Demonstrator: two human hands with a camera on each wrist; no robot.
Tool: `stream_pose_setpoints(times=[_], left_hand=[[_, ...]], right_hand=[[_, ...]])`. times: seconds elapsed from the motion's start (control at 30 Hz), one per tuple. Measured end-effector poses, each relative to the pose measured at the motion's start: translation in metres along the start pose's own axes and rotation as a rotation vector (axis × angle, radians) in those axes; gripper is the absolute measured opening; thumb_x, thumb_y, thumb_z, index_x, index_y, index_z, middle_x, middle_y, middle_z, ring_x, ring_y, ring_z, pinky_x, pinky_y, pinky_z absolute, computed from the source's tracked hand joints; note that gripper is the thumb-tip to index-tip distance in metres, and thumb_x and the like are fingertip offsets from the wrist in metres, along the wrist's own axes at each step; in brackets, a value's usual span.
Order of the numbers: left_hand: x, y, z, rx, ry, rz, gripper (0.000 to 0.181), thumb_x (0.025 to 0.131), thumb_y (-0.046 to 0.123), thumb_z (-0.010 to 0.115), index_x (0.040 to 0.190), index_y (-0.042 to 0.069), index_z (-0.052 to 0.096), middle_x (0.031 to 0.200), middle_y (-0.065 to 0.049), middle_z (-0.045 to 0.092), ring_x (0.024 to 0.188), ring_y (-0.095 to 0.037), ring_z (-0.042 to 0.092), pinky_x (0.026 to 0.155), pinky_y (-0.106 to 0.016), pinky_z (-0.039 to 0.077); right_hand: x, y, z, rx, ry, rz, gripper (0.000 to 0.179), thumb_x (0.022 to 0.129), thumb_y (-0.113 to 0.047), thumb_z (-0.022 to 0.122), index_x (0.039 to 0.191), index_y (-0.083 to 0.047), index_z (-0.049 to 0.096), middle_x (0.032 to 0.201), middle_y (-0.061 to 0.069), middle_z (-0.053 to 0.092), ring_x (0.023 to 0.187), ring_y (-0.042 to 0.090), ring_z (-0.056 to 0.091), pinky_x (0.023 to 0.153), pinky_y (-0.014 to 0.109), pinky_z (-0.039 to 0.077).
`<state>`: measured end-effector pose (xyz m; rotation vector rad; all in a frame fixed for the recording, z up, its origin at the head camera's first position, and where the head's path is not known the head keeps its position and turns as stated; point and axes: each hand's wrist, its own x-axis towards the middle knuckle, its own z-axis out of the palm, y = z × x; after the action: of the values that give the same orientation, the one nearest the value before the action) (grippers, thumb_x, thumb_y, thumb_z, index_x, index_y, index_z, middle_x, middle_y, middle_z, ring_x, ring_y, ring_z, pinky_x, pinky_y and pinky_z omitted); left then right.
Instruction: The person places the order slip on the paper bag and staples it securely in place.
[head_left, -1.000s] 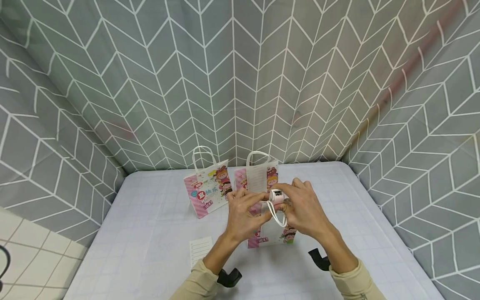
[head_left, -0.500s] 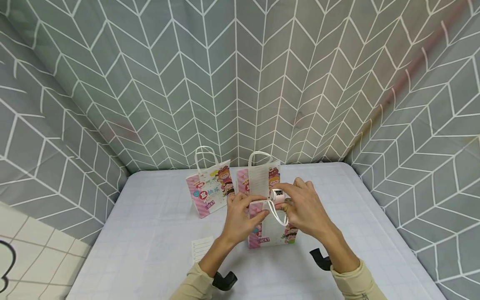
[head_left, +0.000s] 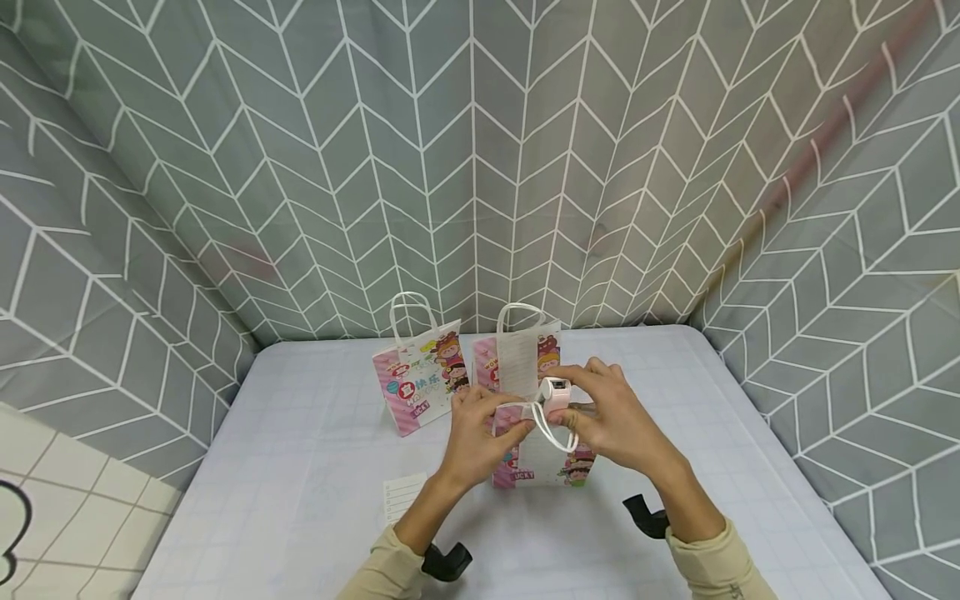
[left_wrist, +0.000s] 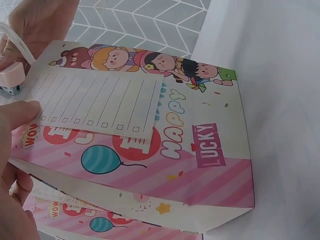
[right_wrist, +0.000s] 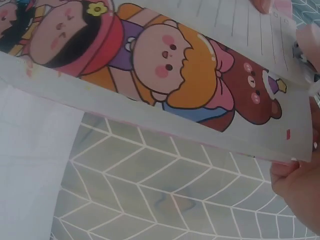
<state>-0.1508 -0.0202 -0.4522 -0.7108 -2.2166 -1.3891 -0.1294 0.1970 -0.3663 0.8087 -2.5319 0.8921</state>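
Observation:
In the head view my left hand (head_left: 474,437) pinches the top edge of a paper gift bag (head_left: 506,473) together with a lined note card. My right hand (head_left: 617,421) holds a small pink-and-white stapler (head_left: 557,398) at that edge, beside the white handles (head_left: 558,437). The left wrist view shows the card (left_wrist: 100,100) lying flat on the printed bag front (left_wrist: 220,180), the left thumb (left_wrist: 22,112) on its upper end. Part of the stapler (left_wrist: 11,77) shows there. The right wrist view shows the bag's cartoon print (right_wrist: 175,65). Whether the stapler's jaws meet the card is hidden.
Two similar gift bags stand behind, one at left (head_left: 420,387) and one in the middle (head_left: 487,362), the middle one with a lined card (head_left: 517,358) on its front. A loose lined card (head_left: 403,497) lies on the white table (head_left: 300,467). A patterned grey curtain encloses the table.
My left fingers have moved down slightly onto the bag's top edge. The bag has risen a little, and the stapler has tilted slightly in my right hand.

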Motion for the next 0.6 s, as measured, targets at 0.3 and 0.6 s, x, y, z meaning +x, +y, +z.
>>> stream_pose_setpoints(times=[0.3,0.6], left_hand=[[-0.003,0.002,-0.003,0.001,-0.004,0.006,0.027,0.08,0.026,0.086,0.105,0.021,0.078,0.086,0.012,0.057,0.085,-0.008,0.046,0.091,-0.042,0.025],[-0.005,0.002,-0.01,-0.008,0.019,-0.002,0.027,0.078,0.023,0.087,0.104,0.018,0.079,0.087,0.01,0.056,0.089,-0.01,0.046,0.089,-0.04,0.023]], right_hand=[[-0.003,0.004,-0.003,0.126,0.0,0.049,0.055,0.083,-0.026,0.082,0.134,-0.024,0.063,0.086,-0.01,0.049,0.08,0.012,0.038,0.078,0.038,0.03],[-0.004,0.006,-0.008,0.18,0.107,0.072,0.055,0.082,-0.014,0.083,0.133,-0.02,0.062,0.086,-0.003,0.046,0.083,0.013,0.04,0.063,0.031,0.033]])
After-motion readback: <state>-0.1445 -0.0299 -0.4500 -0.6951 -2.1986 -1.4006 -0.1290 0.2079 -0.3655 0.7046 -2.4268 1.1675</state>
